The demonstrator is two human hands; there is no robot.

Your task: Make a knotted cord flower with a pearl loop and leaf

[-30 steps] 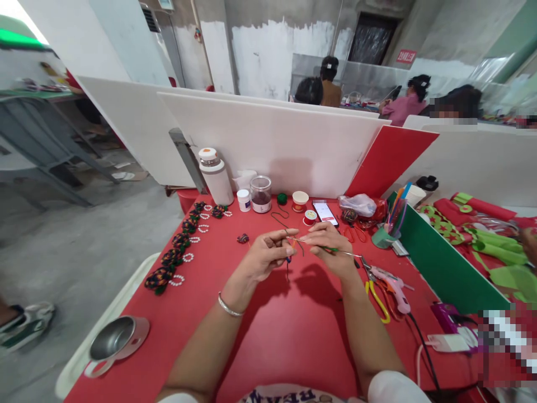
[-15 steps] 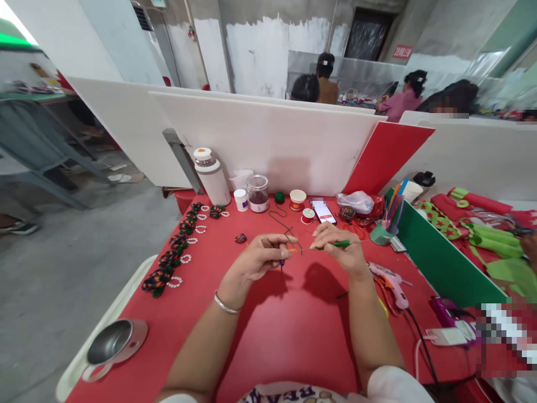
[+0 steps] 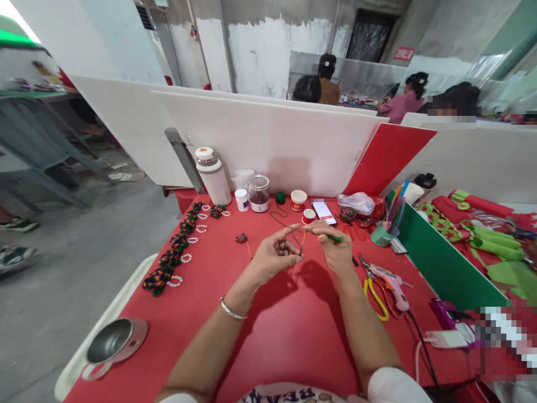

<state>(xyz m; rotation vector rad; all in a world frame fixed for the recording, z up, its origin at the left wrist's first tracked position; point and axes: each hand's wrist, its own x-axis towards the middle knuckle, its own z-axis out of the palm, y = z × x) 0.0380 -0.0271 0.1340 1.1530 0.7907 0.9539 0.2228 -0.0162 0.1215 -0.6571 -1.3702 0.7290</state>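
Above the middle of the red table, my left hand (image 3: pixel 274 258) pinches multicoloured yarn (image 3: pixel 302 242), whose strand stretches up toward the other hand. My right hand (image 3: pixel 337 252) grips a crochet hook with a green handle (image 3: pixel 334 238); its front end reaches the yarn between my hands, though the tip is too small to make out. Left of my left hand lies a small multicoloured yarn ball (image 3: pixel 241 238) with an orange strand trailing from it. A dark green strand (image 3: pixel 278 214) runs on the table behind my hands, near a green yarn ball (image 3: pixel 280 197).
Crocheted pieces with bead loops (image 3: pixel 179 243) line the left side, near a metal cup (image 3: pixel 136 334). A white flask (image 3: pixel 213 182), a jar (image 3: pixel 259 196) and a phone (image 3: pixel 324 213) stand or lie behind. Yellow-handled pliers (image 3: pixel 380 305) and a pink glue gun (image 3: pixel 394 288) lie right.
My hands have come closer together, the left shifting right and the right shifting left. The yarn strand between them now stands more upright. The pliers beside my right forearm have come into view.
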